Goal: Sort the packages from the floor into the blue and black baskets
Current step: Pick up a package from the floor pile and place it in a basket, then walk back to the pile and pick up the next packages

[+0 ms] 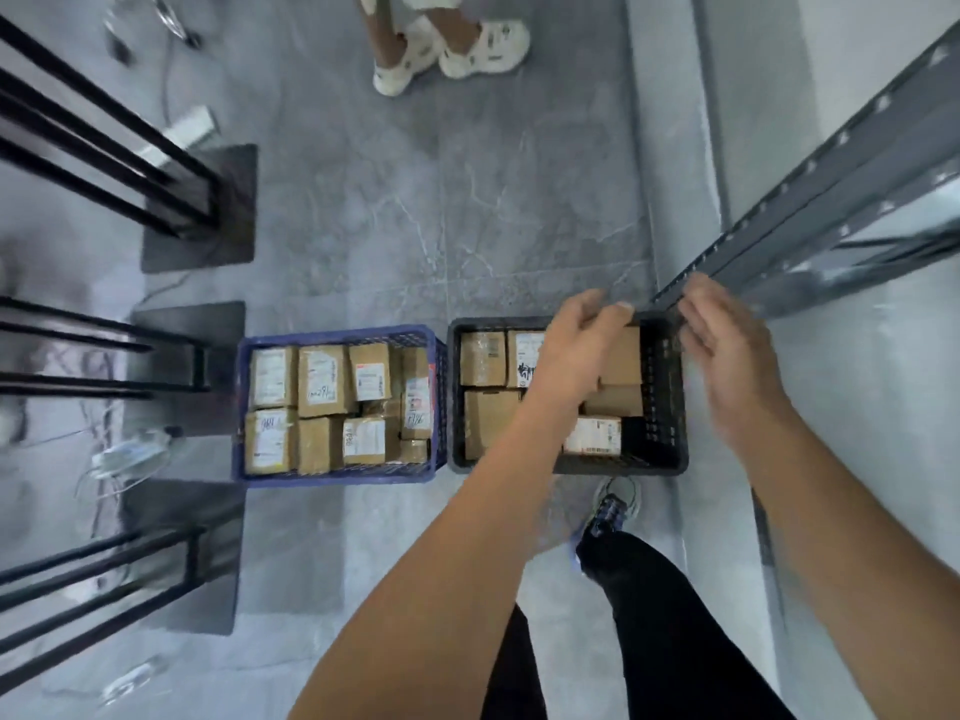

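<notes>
The blue basket point(337, 474) stands on the grey floor, packed with several brown cardboard packages point(322, 379) bearing white labels. Right beside it stands the black basket point(670, 392), also holding several cardboard packages point(483, 358). My left hand point(576, 356) hovers over the black basket with its fingers loosely bent near the far rim, and I see nothing held in it. My right hand point(727, 350) is blurred, with relaxed fingers, above the black basket's right wall. No package is visible on the floor.
Black table legs on flat base plates point(200, 210) line the left side, with cables point(124, 454) among them. A grey metal shelf upright point(831, 189) rises at the right. Another person's feet in white shoes point(452, 49) stand at the far end. My own shoe point(613, 511) is just behind the black basket.
</notes>
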A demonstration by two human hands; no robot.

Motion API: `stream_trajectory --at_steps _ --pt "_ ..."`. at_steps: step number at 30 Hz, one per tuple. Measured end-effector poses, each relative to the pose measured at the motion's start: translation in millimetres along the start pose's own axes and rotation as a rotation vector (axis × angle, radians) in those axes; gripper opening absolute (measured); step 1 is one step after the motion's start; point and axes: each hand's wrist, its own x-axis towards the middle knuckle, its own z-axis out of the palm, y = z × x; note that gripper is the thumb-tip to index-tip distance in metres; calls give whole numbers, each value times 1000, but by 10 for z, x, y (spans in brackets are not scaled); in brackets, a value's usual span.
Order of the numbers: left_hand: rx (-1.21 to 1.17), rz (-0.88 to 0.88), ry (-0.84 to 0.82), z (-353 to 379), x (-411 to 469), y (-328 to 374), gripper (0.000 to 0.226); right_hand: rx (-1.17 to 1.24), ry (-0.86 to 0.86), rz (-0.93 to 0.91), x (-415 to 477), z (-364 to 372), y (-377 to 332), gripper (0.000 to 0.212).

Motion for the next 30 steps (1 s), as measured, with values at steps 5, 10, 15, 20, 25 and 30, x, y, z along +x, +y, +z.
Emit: stream_trajectory --at_steps 5,10,15,20,25,30 --pt "27 150 -102 -212 -562 605 56 62 101 -123 -708 109 -644 40" --pt "128 249 -277 -392 -1167 991 47 106 214 -207 -1578 238 -900 62" --pt "228 295 -485 -407 -1731 1067 25 256 427 -253 -2438 222 -927 45" --pt "370 347 -683 -176 -2267 954 42 402 660 -306 -3263 26 -854 44" --pt "461 358 -870 194 -2901 646 43 510 841 -367 -4081 -311 -597 42" --pt "563 368 -1066 605 -3616 180 38 550 994 -419 -4975 -584 -167 56"
